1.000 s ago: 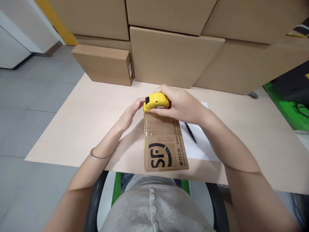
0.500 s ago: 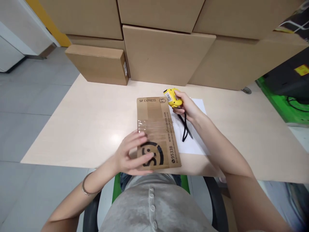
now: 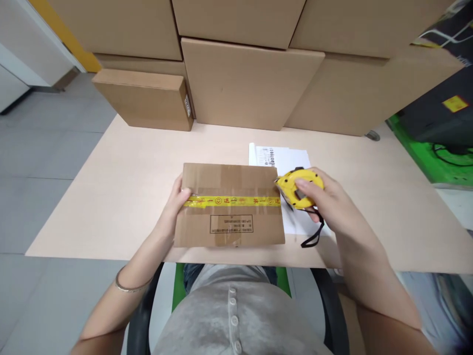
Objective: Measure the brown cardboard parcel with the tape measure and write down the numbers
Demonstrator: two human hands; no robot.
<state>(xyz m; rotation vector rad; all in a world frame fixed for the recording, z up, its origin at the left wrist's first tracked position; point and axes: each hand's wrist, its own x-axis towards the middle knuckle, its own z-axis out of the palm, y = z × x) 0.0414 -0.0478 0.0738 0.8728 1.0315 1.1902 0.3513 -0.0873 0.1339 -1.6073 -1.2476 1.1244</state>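
A brown cardboard box [image 3: 231,177] lies near the front of the table, its long side running left to right. Yellow tape with red print crosses its upward face, above a small printed label frame. My left hand [image 3: 173,207] grips the box's left end, thumb on the tape and fingers hidden behind the side. In my right hand [image 3: 325,197] is a yellow tape measure [image 3: 293,187], held at the box's right upper corner; whether it touches the box I cannot tell. A black wrist strap [image 3: 314,236] dangles from it.
White paper [image 3: 297,157] with print lies partly under the box and right hand. A smaller carton [image 3: 142,101] stands at the table's back left. Large cardboard boxes [image 3: 247,84] form a wall behind. The table's front edge is close to my body.
The box has been turned from its narrow printed side to its taped face, now lengthwise across. My left hand took hold of its left end. The tape measure came off its top to the right.
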